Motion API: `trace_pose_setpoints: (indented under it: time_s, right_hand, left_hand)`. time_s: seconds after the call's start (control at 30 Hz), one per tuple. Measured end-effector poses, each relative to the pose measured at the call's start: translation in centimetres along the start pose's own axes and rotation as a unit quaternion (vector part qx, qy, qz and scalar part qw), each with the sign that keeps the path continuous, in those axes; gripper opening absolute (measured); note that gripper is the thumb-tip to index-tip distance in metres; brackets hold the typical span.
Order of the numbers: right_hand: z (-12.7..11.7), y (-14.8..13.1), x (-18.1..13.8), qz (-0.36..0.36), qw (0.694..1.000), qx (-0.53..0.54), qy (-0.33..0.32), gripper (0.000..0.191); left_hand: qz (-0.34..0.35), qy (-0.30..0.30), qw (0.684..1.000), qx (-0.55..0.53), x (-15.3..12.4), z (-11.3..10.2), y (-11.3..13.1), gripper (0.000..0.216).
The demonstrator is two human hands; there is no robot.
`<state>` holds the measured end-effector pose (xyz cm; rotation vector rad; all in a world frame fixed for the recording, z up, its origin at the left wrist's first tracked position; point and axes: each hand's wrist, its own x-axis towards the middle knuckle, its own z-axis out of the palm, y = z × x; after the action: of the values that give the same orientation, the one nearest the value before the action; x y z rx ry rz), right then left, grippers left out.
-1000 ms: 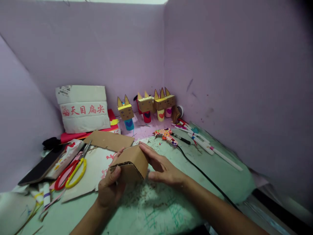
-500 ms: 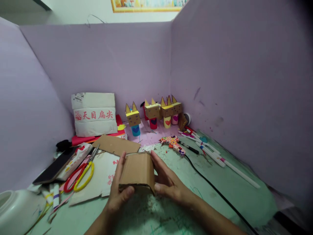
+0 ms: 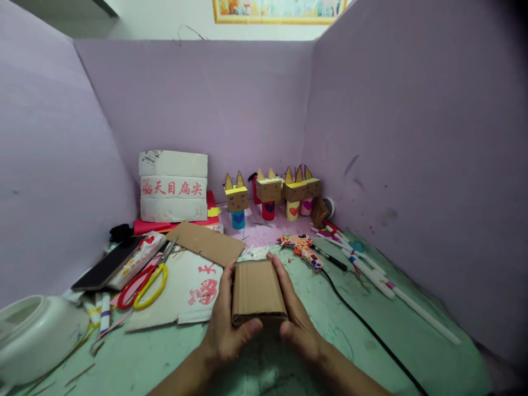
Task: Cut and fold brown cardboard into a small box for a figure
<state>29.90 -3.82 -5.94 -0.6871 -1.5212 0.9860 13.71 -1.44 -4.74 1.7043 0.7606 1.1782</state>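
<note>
A folded piece of brown corrugated cardboard (image 3: 256,289) is bent into a box-like arch and held above the green mat (image 3: 363,330). My left hand (image 3: 225,330) presses its left side, thumb along the near edge. My right hand (image 3: 297,319) presses the right side in the same way. Both hands are closed on the cardboard, squeezing it between them.
Red and yellow scissors (image 3: 142,280) lie on flat cardboard at the left, by a dark phone (image 3: 108,263) and a white jar (image 3: 33,335). A patterned glue gun (image 3: 303,247) with a black cord, several markers (image 3: 363,264), cardboard figures (image 3: 270,192) and a white printed box (image 3: 173,187) stand behind.
The cardboard has turned from tilted to square-on in front of me, and both hands have shifted to grip its two sides. The view has tilted up and moved.
</note>
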Motion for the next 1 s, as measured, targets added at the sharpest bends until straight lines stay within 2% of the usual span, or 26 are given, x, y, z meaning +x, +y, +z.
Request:
trace_pose_setpoints:
  time_s: [0.17, 0.3, 0.4, 0.53, 0.7, 0.77, 0.83, 1.0]
  right_hand:
    - [0.0, 0.7, -0.1, -0.007, 0.996, -0.09, 0.014, 0.094]
    - [-0.2, 0.5, -0.1, -0.046, 0.984, -0.169, 0.021, 0.084]
    - [-0.3, 0.2, 0.1, -0.063, 0.978, -0.2, 0.013, 0.076]
    - [-0.2, 0.1, 0.1, -0.05, 0.982, -0.184, 0.002, 0.074]
    - [0.2, 0.3, 0.0, 0.001, 0.995, -0.098, 0.031, 0.096]
    - [0.2, 0.3, 0.1, 0.005, 0.995, -0.091, 0.051, 0.096]
    - [0.3, 0.1, 0.3, -0.004, 0.992, -0.106, 0.07, 0.089]
    - [0.3, -0.3, 0.5, -0.059, 0.982, -0.155, 0.093, 0.053]
  left_hand:
    - [0.007, -0.032, 0.999, 0.037, 0.2, -0.6, -0.4, 0.094]
    - [-0.003, -0.055, 0.997, 0.048, 0.1, -0.8, -0.3, 0.096]
    - [-0.008, -0.05, 0.998, 0.041, 0.0, -0.8, 0.0, 0.096]
    - [-0.005, -0.04, 0.999, 0.031, 0.0, -0.7, 0.5, 0.092]
    - [-0.005, -0.044, 0.998, 0.037, -0.1, -0.4, 0.3, 0.09]
    - [-0.012, -0.043, 0.998, 0.034, -0.1, -0.1, 0.1, 0.09]
    - [-0.023, -0.042, 0.998, 0.035, -0.2, 0.2, -0.1, 0.091]
    - [-0.021, -0.043, 0.999, 0.024, -0.5, 0.5, -0.1, 0.092]
